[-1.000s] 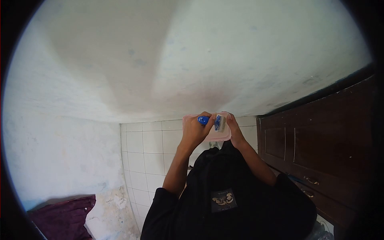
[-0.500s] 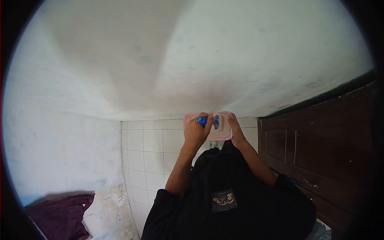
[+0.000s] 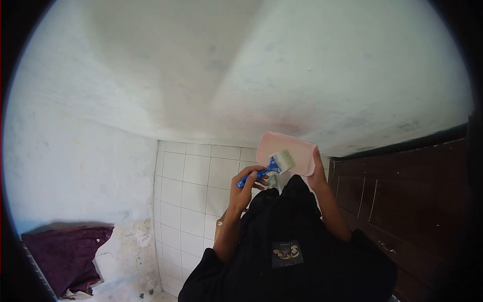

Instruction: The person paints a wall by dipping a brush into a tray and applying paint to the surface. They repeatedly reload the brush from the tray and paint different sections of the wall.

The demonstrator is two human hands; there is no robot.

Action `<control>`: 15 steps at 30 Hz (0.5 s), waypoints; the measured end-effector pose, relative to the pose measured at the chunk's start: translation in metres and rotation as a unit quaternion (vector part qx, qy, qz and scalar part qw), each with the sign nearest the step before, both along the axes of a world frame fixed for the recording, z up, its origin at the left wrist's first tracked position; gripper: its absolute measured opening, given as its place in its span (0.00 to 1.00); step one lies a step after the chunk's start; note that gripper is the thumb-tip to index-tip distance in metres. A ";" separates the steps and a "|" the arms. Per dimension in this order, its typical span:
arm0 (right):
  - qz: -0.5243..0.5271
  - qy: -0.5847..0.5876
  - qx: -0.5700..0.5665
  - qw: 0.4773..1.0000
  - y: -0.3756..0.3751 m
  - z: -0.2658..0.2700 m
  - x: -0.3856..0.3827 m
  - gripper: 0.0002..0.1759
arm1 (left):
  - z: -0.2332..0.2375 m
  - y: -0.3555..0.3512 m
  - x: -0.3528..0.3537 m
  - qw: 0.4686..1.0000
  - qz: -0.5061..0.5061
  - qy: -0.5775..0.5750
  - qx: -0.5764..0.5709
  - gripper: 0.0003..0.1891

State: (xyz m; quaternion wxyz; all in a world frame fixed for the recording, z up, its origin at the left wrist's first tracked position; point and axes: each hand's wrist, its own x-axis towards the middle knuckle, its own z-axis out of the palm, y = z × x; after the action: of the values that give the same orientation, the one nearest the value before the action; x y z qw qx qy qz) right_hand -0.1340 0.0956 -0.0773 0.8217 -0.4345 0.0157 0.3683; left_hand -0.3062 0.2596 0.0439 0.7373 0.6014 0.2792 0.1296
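A blue-handled paint brush [image 3: 270, 168] is gripped by its handle in my left hand [image 3: 246, 185], whose fingers are closed around it. Its white bristle end lies over the pink tray [image 3: 269, 141], angled up to the right. The tray holds something pale. My right hand [image 3: 317, 171] holds the tray at its right edge, with the fingers partly hidden underneath.
A pale, stained wall [image 3: 201, 100] rises right beyond the tray. White floor tiles [image 3: 196, 196] lie below. On the right stands a dark brown wooden cabinet [image 3: 402, 196]; at the lower left a dark purple cloth [image 3: 65, 256] hangs against the side wall.
My left hand has moved down and left of the tray, turning the brush so its bristles show. The tray has shifted right and tilted with my right hand. The view has moved slightly.
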 end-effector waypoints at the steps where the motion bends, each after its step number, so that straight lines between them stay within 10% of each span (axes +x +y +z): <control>1: -0.013 0.002 0.001 1.000 -0.004 0.004 0.003 0.29 | -0.002 -0.003 -0.005 0.999 -0.006 -0.008 -0.038 0.18; 15: -0.020 0.007 0.006 1.000 -0.005 0.003 0.011 0.28 | -0.017 0.013 -0.044 0.982 -0.118 0.048 -0.139 0.15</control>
State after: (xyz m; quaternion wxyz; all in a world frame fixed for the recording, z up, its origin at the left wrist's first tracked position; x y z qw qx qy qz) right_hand -0.1230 0.0904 -0.0744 0.8314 -0.4268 0.0281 0.3549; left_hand -0.3501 0.2730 0.0270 0.8096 0.5272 0.2566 -0.0269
